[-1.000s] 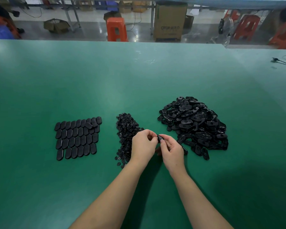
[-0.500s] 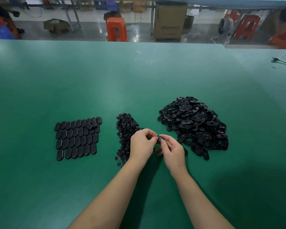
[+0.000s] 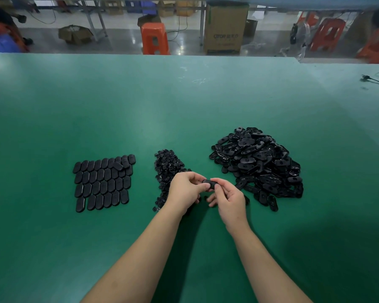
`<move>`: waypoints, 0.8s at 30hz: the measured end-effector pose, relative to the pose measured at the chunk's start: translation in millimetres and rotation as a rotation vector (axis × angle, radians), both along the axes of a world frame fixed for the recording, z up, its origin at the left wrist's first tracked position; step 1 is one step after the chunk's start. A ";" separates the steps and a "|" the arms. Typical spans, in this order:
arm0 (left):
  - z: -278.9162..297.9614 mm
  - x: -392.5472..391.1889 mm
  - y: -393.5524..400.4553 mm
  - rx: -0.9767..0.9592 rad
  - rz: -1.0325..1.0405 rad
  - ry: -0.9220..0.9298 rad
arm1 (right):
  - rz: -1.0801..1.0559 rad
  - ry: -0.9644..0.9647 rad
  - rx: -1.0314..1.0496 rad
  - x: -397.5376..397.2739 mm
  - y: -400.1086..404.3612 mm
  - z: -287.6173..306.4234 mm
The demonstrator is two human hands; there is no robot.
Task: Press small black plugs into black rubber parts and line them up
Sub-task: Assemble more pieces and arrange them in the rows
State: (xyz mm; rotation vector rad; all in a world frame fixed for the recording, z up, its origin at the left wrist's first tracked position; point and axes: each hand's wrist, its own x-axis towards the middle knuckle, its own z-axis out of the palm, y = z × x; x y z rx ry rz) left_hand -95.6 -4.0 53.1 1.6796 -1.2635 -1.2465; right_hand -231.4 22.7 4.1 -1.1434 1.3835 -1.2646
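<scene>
Above the near middle of the green table (image 3: 184, 110), one black rubber part (image 3: 208, 184) is held between both hands, clear of the surface. It is pinched from the left by the curled thumb and fingers of the left hand (image 3: 185, 192), and from the right by the thumb and forefinger of the right hand (image 3: 229, 199). The other fingers of the right hand are loosely bent beneath it. Whether a plug is already seated in the part cannot be told, since most of it is covered by the fingertips.

Just behind and to the left of the left hand, a narrow heap of small plugs (image 3: 166, 171) is spread on the table, with its near end hidden by that hand. To the right, a larger pile of loose parts (image 3: 260, 165) is heaped, and its near edge lies close beside the right hand. Well to the left, finished parts (image 3: 104, 182) are laid flat in four rows, side by side and touching; one part (image 3: 117, 165) in the top row lies askew across its neighbours.

Beyond the far edge of the table, an orange stool (image 3: 154, 38) and a cardboard box (image 3: 225, 29) are seen on the floor. A black cable (image 3: 376, 79) lies at the right edge of the table.
</scene>
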 end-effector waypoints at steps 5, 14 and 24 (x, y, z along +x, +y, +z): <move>2.2 -2.3 2.7 -0.153 -0.011 -0.231 | -0.007 -0.032 -0.001 3.4 1.1 5.2; -1.1 -6.8 4.6 -0.274 -0.072 -0.434 | -0.012 0.018 0.020 4.0 1.6 5.6; -5.0 -1.4 2.9 -0.274 -0.066 -0.372 | 0.014 0.014 0.003 3.9 1.7 5.7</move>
